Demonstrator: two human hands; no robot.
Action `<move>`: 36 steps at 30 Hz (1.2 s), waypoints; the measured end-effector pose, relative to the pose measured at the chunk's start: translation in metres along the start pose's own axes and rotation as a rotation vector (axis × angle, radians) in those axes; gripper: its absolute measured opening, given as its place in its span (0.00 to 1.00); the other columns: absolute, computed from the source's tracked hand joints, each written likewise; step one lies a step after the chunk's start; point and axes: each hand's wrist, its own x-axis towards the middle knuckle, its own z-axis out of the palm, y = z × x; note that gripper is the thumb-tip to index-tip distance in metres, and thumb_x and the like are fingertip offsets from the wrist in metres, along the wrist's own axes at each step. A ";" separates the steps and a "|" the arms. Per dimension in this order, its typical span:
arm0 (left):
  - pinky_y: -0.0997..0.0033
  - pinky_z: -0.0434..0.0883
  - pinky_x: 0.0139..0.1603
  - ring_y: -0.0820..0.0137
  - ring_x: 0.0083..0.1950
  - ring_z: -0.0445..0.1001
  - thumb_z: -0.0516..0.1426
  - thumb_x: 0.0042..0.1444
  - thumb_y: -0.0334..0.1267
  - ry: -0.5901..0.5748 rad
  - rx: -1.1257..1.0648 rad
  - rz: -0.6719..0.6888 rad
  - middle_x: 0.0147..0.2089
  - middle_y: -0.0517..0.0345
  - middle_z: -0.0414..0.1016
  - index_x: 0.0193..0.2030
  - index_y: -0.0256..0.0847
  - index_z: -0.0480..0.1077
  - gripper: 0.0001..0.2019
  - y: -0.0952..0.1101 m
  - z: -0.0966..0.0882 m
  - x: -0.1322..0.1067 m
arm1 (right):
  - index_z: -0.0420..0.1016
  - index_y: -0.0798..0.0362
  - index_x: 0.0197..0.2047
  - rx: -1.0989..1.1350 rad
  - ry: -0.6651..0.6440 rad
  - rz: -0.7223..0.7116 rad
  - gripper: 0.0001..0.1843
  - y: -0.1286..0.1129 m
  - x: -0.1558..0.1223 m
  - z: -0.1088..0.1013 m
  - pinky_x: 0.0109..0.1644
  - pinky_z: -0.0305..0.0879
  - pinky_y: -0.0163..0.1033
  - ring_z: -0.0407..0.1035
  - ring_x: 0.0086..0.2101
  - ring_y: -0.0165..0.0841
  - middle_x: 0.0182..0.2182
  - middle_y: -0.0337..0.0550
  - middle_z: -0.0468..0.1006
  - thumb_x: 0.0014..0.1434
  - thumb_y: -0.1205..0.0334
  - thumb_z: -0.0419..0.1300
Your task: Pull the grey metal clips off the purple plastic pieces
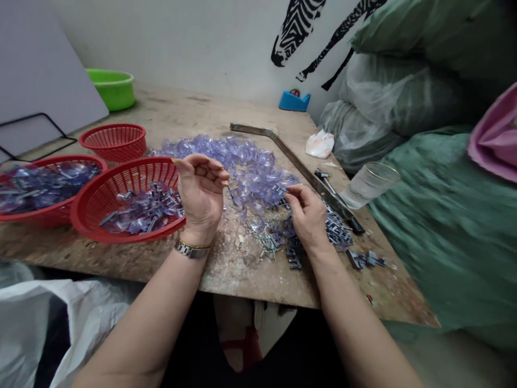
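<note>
Head view: two bare hands above a worn wooden tabletop [250,277].
Left hand [204,194]: palm toward the camera, thumb apart from loosely curled fingers, before the nearest red basket's right edge; a thin dark piece shows by the fingertips, whether held I cannot tell.
Right hand [307,215]: thumb and forefinger narrowly apart at a grey piece; cannot tell if gripped.
Violet translucent plastic pieces [256,167]: heaped beyond and between the hands.
Grey plastic clips [339,229]: piled around the right hand.
Silver metal pins [266,240]: loose, between the wrists.
Nearest red basket [81,221]: holds violet and grey parts.
Left wrist: metal-link watch band [193,250].
Wall artwork: zebra print [299,29].
Blue tape dispenser [293,101]: far edge; any lettering too small to read.
</note>
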 end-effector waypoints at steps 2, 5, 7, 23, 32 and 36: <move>0.79 0.68 0.25 0.78 0.25 0.72 0.53 0.56 0.65 -0.039 0.021 -0.039 0.26 0.62 0.71 0.32 0.42 0.66 0.25 -0.001 0.003 -0.005 | 0.75 0.50 0.38 -0.093 -0.020 -0.036 0.07 0.003 0.001 -0.001 0.46 0.69 0.46 0.74 0.38 0.39 0.36 0.45 0.81 0.59 0.61 0.57; 0.80 0.68 0.24 0.78 0.25 0.72 0.56 0.57 0.60 -0.136 0.132 -0.154 0.27 0.63 0.71 0.34 0.42 0.65 0.21 -0.009 0.006 -0.014 | 0.75 0.51 0.37 -0.197 -0.039 -0.067 0.07 0.011 0.003 -0.002 0.46 0.69 0.47 0.73 0.38 0.41 0.35 0.48 0.80 0.59 0.63 0.56; 0.81 0.68 0.24 0.79 0.25 0.72 0.58 0.57 0.55 -0.216 0.204 -0.234 0.28 0.63 0.72 0.34 0.41 0.65 0.18 -0.015 0.006 -0.019 | 0.76 0.52 0.37 -0.250 -0.063 -0.075 0.08 0.017 0.005 -0.002 0.47 0.68 0.48 0.73 0.39 0.42 0.36 0.49 0.80 0.59 0.64 0.55; 0.71 0.66 0.42 0.70 0.36 0.69 0.55 0.55 0.28 -0.537 0.995 -0.120 0.30 0.60 0.71 0.29 0.38 0.68 0.05 -0.045 0.001 -0.025 | 0.78 0.53 0.42 -0.671 -0.317 0.055 0.10 0.008 0.030 0.021 0.49 0.65 0.47 0.71 0.45 0.44 0.42 0.53 0.79 0.62 0.60 0.57; 0.68 0.67 0.45 0.68 0.41 0.71 0.57 0.57 0.27 -0.632 1.176 0.019 0.37 0.54 0.74 0.33 0.37 0.70 0.04 -0.051 -0.001 -0.027 | 0.73 0.52 0.36 -0.403 -0.219 0.133 0.05 0.015 0.024 0.015 0.43 0.63 0.43 0.70 0.36 0.40 0.34 0.46 0.79 0.55 0.61 0.59; 0.66 0.67 0.47 0.66 0.43 0.71 0.57 0.59 0.30 -0.686 1.243 0.109 0.40 0.52 0.75 0.39 0.37 0.71 0.02 -0.054 -0.005 -0.029 | 0.69 0.50 0.30 -0.141 -0.180 0.242 0.05 0.017 0.021 0.010 0.37 0.60 0.39 0.67 0.29 0.35 0.25 0.37 0.74 0.50 0.60 0.61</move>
